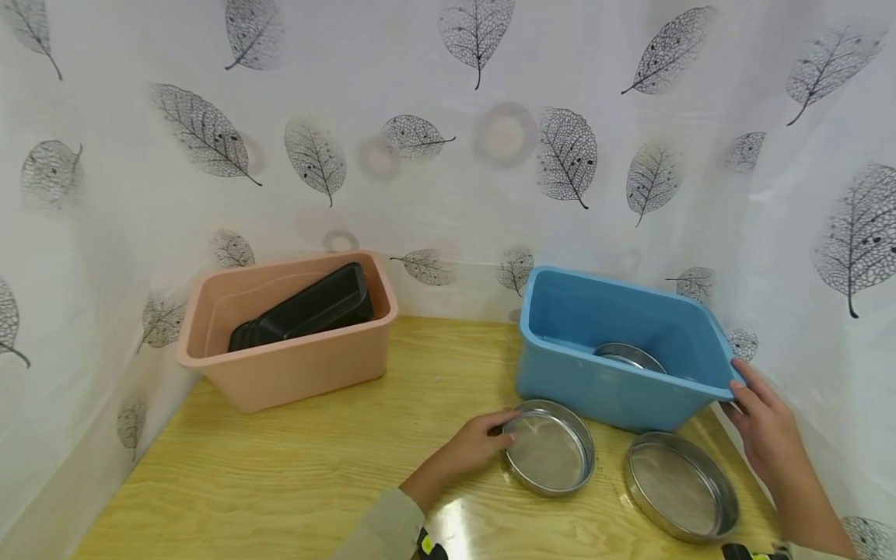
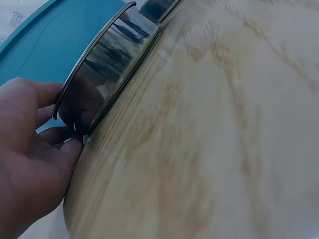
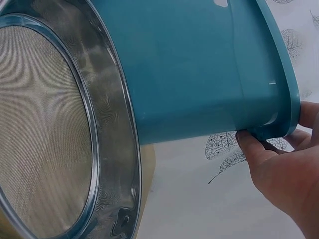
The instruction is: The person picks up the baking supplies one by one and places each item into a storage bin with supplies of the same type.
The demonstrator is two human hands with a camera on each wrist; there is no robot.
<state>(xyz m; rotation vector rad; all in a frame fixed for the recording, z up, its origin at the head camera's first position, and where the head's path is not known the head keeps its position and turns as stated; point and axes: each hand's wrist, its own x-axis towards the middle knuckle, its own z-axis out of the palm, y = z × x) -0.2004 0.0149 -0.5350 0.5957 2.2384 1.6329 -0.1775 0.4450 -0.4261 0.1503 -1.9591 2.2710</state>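
Note:
In the head view a round metal sieve with a fine mesh bottom lies on the wooden table. My left hand pinches its left edge, and the left wrist view shows the fingers at the rim of the shiny sieve wall. At the right, my right hand grips the front right corner of a blue plastic bin. Its thumb and fingers bend round the lip in the right wrist view. Inside the bin sits another sieve, partly hidden by the front wall.
A further sieve lies on the table in front of the bin, right of the held one. A pink bin at the back left holds dark loaf-shaped pans. Leaf-printed sheeting encloses the back and sides of the table.

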